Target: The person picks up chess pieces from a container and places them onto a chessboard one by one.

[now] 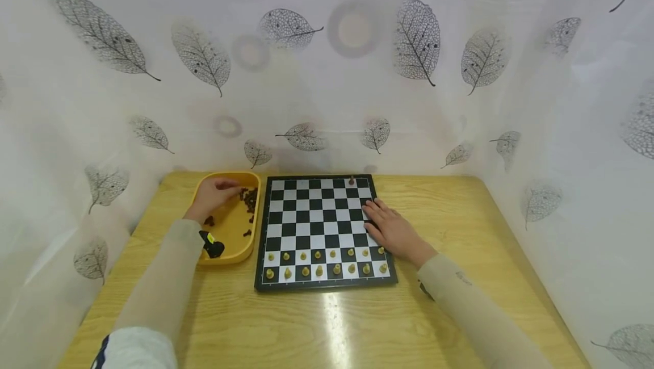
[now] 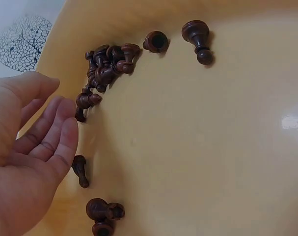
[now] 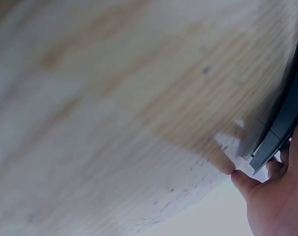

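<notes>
In the head view my left hand (image 1: 212, 196) reaches into a yellow plastic tray (image 1: 232, 238) left of the chessboard. Its fingers are loosely bent beside a cluster of dark brown chess pieces (image 2: 107, 66), with a gap between thumb and fingers and nothing visible in it. More dark pieces lie scattered on the tray's floor, among them a pawn (image 2: 198, 42). My right hand (image 1: 393, 231) rests on the right edge of the black-and-white chessboard (image 1: 317, 216), fingers extended. One dark brown piece (image 1: 351, 181) stands on the board's far row.
Two rows of pale yellow chess pieces (image 1: 319, 270) stand along the board's near side. The wooden table (image 1: 286, 329) extends around board and tray. A white curtain (image 1: 317, 91) with leaf prints hangs behind and at both sides.
</notes>
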`<action>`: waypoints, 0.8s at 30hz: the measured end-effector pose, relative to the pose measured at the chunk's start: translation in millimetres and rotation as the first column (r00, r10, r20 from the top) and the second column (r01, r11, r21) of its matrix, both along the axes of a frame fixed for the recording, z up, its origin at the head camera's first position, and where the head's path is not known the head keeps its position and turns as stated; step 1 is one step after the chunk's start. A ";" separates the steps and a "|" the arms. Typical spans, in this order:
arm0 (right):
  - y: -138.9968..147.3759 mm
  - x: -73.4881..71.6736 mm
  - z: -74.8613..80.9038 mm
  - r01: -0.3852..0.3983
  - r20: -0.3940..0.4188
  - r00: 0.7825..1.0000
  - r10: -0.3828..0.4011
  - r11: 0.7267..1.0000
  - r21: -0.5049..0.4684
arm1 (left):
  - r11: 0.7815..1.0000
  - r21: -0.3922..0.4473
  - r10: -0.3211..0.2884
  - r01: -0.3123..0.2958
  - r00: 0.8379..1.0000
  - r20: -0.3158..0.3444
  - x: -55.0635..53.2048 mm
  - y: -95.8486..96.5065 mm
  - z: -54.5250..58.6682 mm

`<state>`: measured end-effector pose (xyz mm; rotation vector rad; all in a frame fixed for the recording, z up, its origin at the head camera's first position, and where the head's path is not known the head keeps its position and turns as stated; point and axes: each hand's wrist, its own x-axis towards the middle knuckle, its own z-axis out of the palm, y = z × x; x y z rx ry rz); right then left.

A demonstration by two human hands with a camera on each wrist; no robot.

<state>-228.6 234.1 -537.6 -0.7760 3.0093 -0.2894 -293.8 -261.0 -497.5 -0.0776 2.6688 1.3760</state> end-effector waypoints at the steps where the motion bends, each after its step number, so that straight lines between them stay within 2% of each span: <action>1: -0.1 -0.4 0.0 0.003 0.003 1.000 -0.004 1.000 0.004 | 1.000 -0.001 0.001 -0.001 1.000 0.006 -1.2 -0.8 -0.7; 4: 0.3 -1.6 -0.3 0.001 0.003 1.000 -0.001 1.000 0.002 | 1.000 -0.021 -0.017 0.017 1.000 0.010 -5.4 -2.3 -3.3; 11: 0.3 -2.1 -1.3 -0.002 -0.003 1.000 0.002 1.000 -0.011 | 0.991 -0.108 -0.080 0.073 0.995 -0.058 -10.9 -3.6 -10.7; 15: 0.2 -1.7 -0.4 -0.001 0.001 1.000 0.001 1.000 -0.017 | 0.984 -0.148 -0.112 0.100 0.991 -0.076 -14.0 -3.8 -15.7; 24: -1.2 -0.7 -1.0 0.008 0.005 1.000 -0.008 1.000 -0.014 | 0.977 -0.181 -0.122 0.115 0.992 -0.027 -16.0 -5.6 -21.7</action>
